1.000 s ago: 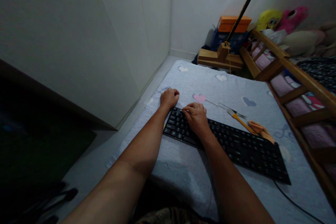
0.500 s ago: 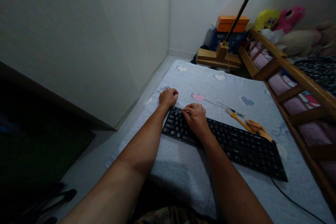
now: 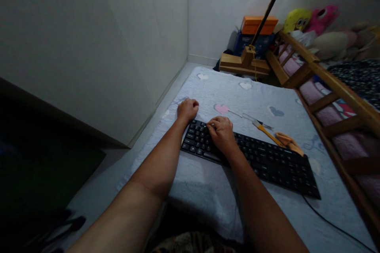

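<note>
A black keyboard [image 3: 276, 166] lies slantwise on the pale heart-patterned cloth [image 3: 204, 197]. My right hand [image 3: 221, 130] is over its left half, thumb and fingers pinched at the upper key rows on something small and whitish that I cannot make out. Curled closed, my left hand [image 3: 188, 110] rests on the cloth at the keyboard's upper left corner; whether it holds anything is hidden. Behind the keyboard lie a brush with an orange handle [image 3: 268, 133], a thin white-tipped stick [image 3: 235, 113], metal tweezers [image 3: 252, 118] and an orange-brown cloth [image 3: 287, 142].
A wooden bed rail [image 3: 332, 77] runs along the right side. Beyond the cloth's far edge are a wooden stand [image 3: 245, 62] with a dark pole and an orange box [image 3: 259, 25]. A pale panel [image 3: 118, 47] rises at the left. The keyboard's cable [image 3: 329, 225] trails to the lower right.
The whole view has shifted slightly, so things appear a little further left. My right hand keeps its pinch over nearly the same keys, and my left hand stays curled by the corner.
</note>
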Tool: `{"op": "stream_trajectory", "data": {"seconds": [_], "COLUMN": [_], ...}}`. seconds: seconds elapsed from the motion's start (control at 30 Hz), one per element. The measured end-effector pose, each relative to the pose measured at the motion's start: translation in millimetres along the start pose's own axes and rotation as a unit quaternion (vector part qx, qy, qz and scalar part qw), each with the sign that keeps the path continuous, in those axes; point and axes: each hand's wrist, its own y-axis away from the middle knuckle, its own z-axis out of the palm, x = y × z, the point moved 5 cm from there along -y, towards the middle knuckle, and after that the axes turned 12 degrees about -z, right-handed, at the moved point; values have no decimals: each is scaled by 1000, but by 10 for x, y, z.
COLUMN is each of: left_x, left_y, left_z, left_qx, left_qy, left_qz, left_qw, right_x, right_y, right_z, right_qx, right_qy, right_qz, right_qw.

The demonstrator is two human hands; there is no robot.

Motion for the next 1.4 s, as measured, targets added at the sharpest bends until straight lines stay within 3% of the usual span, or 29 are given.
{"op": "stream_trajectory", "data": {"seconds": [1.4], "left_x": [-68], "left_y": [-61], "left_z": [51], "left_qx": [1], "left_qy": [10], "left_qz": [-2], "left_qw": [1000], "right_x": [348], "right_y": [410], "right_z": [-361], "right_qx": [22], "right_qy": [31], "right_qz": [54], "right_qw": [998]}}
